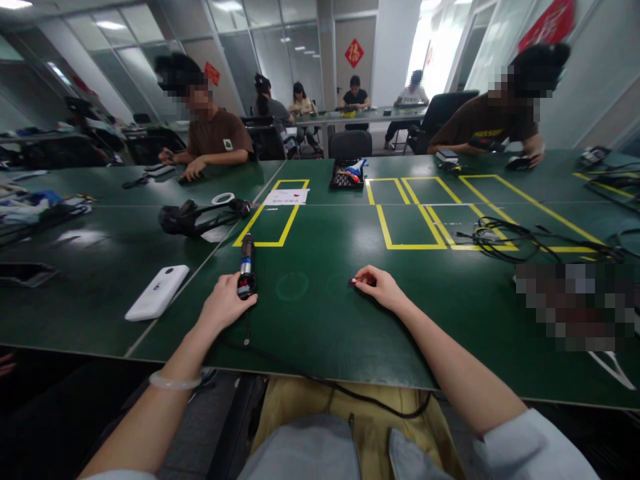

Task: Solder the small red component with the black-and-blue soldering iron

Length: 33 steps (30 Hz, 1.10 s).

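Observation:
My left hand [226, 303] is closed round the lower end of a black cylindrical tool [247, 257], which looks like an electric screwdriver. It has a blue and silver band, and its narrow tip points away from me on the green table. A short cord with a small ring hangs from its near end. To the right, my right hand [379, 285] pinches a small red and black piece [354, 282] just above or on the tabletop; its kind is too small to make out. Two faint round marks show on the table between my hands.
Left of my hands lie a white power bank [158, 293] and a black headset-like device [203, 219]. Ahead stands a black basket [345, 175] with tools. Yellow tape outlines [415, 247] and tangled black cables [493, 233] lie right. Other people sit across the table.

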Tool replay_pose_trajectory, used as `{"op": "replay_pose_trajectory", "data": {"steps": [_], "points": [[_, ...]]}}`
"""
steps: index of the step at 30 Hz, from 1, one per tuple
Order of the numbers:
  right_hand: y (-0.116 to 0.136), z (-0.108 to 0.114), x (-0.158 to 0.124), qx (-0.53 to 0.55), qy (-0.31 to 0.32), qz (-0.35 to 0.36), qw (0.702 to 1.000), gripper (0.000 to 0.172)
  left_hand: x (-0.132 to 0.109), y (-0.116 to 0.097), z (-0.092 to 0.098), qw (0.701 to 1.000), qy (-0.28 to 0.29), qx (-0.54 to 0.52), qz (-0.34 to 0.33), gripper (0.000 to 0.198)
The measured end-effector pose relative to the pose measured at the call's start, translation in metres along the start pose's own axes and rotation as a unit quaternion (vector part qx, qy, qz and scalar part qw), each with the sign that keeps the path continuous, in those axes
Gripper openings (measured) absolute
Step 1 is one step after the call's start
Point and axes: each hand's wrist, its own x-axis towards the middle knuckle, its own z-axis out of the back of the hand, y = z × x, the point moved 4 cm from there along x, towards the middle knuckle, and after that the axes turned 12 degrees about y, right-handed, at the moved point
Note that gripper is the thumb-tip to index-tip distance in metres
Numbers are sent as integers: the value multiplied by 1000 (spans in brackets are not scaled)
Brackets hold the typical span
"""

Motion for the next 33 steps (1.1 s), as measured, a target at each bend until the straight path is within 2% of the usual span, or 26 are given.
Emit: {"op": "replay_pose_trajectory", "data": {"steps": [10, 15, 18, 21, 26, 33], "points": [[-6, 1, 2, 14, -1, 13, 1000, 20, -3, -156, -13, 987, 9, -24, -156, 65], [-4, 4, 1, 12, -18, 43, 999, 13, -1, -212, -22, 976, 11, -26, -217, 65], [-3, 5, 1, -18, -22, 56, 998, 6, -1, -230, -26, 971, 12, -31, -238, 69], [-3, 5, 1, -49, -23, 64, 996, 4, -2, -239, -28, 967, 10, -33, -251, 70], [-1, 6, 0, -57, -26, 58, 996, 5, -5, -242, -26, 969, 6, -18, -248, 70], [0, 10, -1, -48, -43, 41, 997, 14, -6, -242, -30, 971, -11, -8, -239, 76]]}}
